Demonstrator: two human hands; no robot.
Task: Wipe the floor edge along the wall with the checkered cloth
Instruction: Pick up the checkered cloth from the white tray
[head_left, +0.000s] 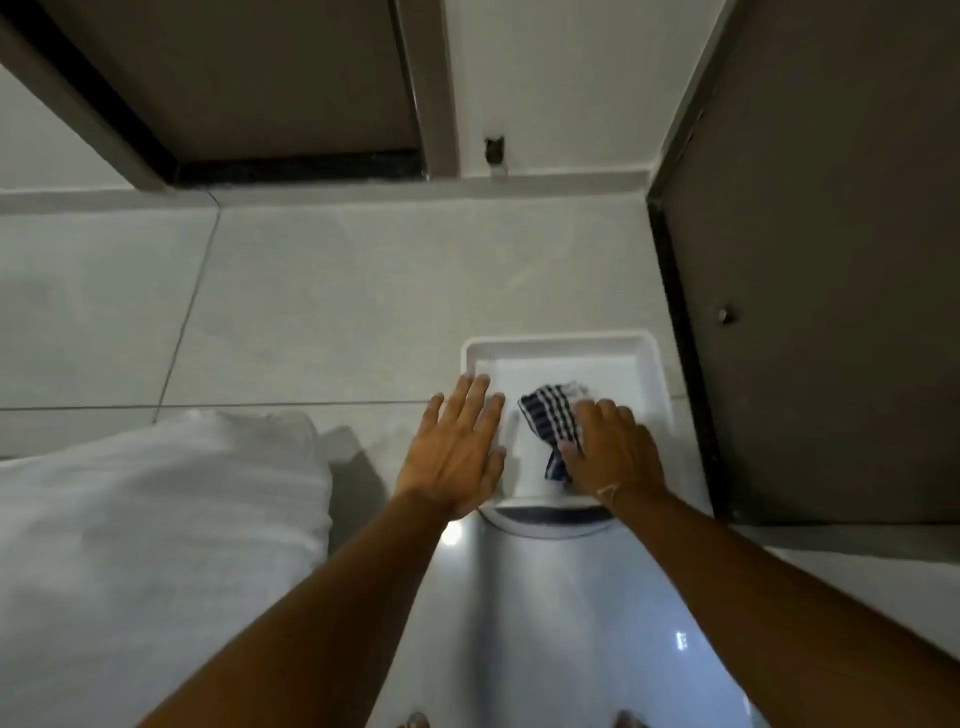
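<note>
A dark blue and white checkered cloth (551, 418) lies bunched in a white square tray (647, 364) on the pale tiled floor. My right hand (610, 449) rests on the cloth's near right part, fingers curled over it. Flat and spread, my left hand (457, 447) lies over the tray's left rim, holding nothing. The floor edge along the wall (566, 182) runs across the back, well beyond both hands.
A white bundle of fabric (156, 545) fills the near left. A dark door (831, 260) with a small stopper (725, 315) stands on the right, a dark doorway (291, 171) at the back left. A round dark object (556, 517) peeks out under the tray's near edge.
</note>
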